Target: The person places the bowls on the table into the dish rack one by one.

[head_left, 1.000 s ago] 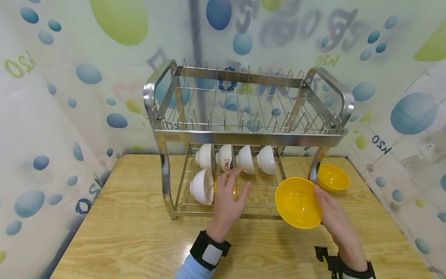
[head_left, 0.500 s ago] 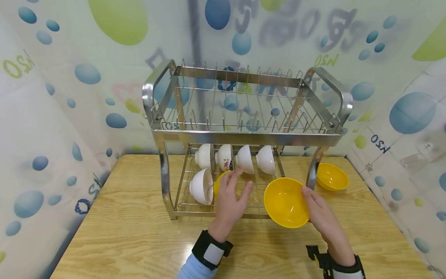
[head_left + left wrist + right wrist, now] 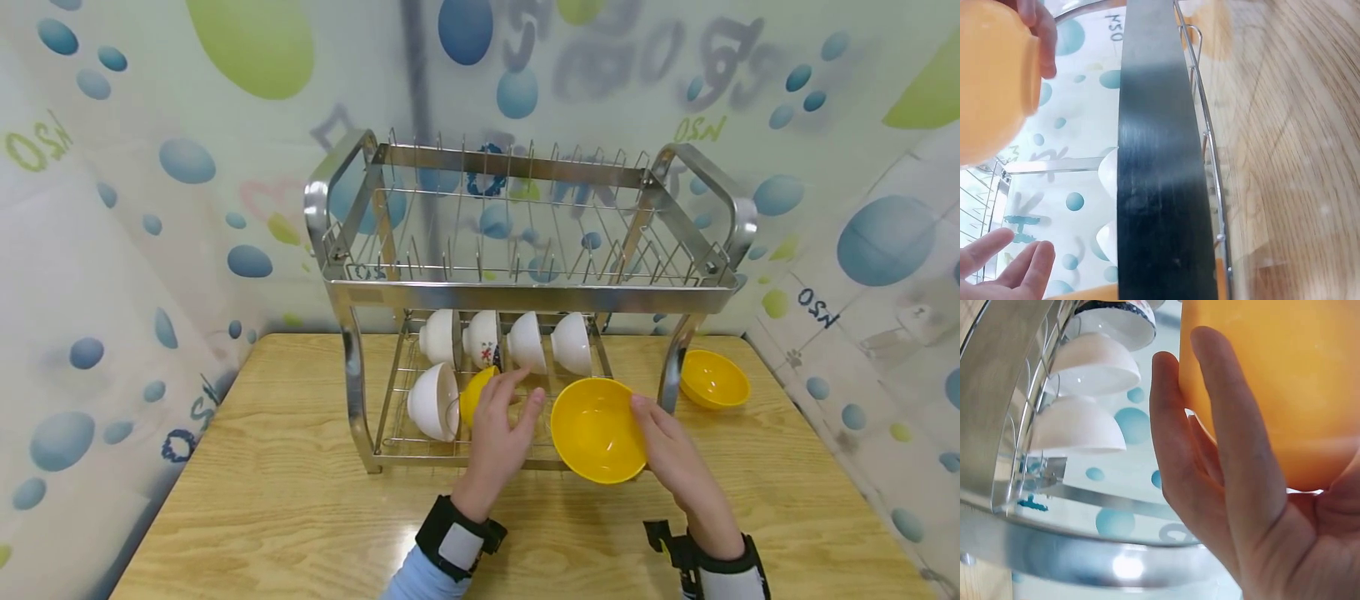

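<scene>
My right hand (image 3: 686, 467) grips a yellow bowl (image 3: 597, 429) by its right rim, thumb at the edge and fingers behind. In the right wrist view those fingers lie along the bowl's (image 3: 1285, 387) outer side. The bowl is tilted, its inside facing me, just before the rack's lower front bar. My left hand (image 3: 498, 433), holding nothing, hovers over the lower tier with its fingers spread. Partly hidden behind it, another yellow bowl (image 3: 474, 396) stands on edge in the rack, beside a white bowl (image 3: 433, 402).
The two-tier metal dish rack (image 3: 525, 297) stands on a wooden table (image 3: 277, 500). Along its lower back row are a white bowl (image 3: 439, 337), a flowered bowl (image 3: 482, 337) and further white bowls (image 3: 572, 344). A third yellow bowl (image 3: 715, 380) rests right of the rack.
My right hand has carried its yellow bowl leftward, closer to my left hand. The left hand has shifted only slightly, and more of the yellow bowl behind it shows.
</scene>
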Demonstrator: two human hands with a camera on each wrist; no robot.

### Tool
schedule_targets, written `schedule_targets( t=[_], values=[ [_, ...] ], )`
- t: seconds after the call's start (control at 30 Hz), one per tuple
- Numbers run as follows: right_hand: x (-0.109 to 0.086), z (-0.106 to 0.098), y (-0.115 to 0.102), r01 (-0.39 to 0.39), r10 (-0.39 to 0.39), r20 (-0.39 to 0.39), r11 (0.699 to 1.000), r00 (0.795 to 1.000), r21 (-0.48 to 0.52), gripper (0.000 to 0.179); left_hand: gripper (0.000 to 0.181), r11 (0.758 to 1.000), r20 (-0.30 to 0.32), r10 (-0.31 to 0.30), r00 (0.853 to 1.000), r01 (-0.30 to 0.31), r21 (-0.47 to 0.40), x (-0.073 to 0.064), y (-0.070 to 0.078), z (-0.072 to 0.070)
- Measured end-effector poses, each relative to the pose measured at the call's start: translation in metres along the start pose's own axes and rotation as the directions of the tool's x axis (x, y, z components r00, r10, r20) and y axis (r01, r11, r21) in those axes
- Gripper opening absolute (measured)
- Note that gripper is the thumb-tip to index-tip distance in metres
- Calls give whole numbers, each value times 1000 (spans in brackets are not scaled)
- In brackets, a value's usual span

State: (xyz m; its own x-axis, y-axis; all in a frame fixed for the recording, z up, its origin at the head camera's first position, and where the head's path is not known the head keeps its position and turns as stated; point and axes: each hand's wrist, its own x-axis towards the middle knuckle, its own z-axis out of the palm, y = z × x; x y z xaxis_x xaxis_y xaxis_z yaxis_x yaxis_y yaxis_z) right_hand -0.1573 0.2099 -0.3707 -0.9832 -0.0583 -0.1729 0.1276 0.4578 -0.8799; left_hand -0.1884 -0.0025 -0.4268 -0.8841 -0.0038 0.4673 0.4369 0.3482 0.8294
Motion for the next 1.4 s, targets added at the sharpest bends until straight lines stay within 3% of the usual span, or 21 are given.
schedule_targets(
  t=[0.27,0.5,1.0,1.13,1.4],
  values=[
    [11,11,0,42,-43,36,999,998,20,60,41,998,40,-26,999,28,-57,0,1,-3],
    [19,23,0,34,-35,42,999,999,10,59,40,995,84,-44,996,51,-88,-2,1,-2],
    [22,36,-9,44,-52,98,996,994,78,58,39,989,94,-107,990,116,-90,-5,3,-4],
    [22,38,-13,44,-50,86,997,995,71,58,35,975,124,-161,979,177,-130,-5,4,-6],
    [23,41,-15,21,-21,40,1000,999,11,59,35,935,226,-248,942,294,-199,-2,4,-11]
  ],
)
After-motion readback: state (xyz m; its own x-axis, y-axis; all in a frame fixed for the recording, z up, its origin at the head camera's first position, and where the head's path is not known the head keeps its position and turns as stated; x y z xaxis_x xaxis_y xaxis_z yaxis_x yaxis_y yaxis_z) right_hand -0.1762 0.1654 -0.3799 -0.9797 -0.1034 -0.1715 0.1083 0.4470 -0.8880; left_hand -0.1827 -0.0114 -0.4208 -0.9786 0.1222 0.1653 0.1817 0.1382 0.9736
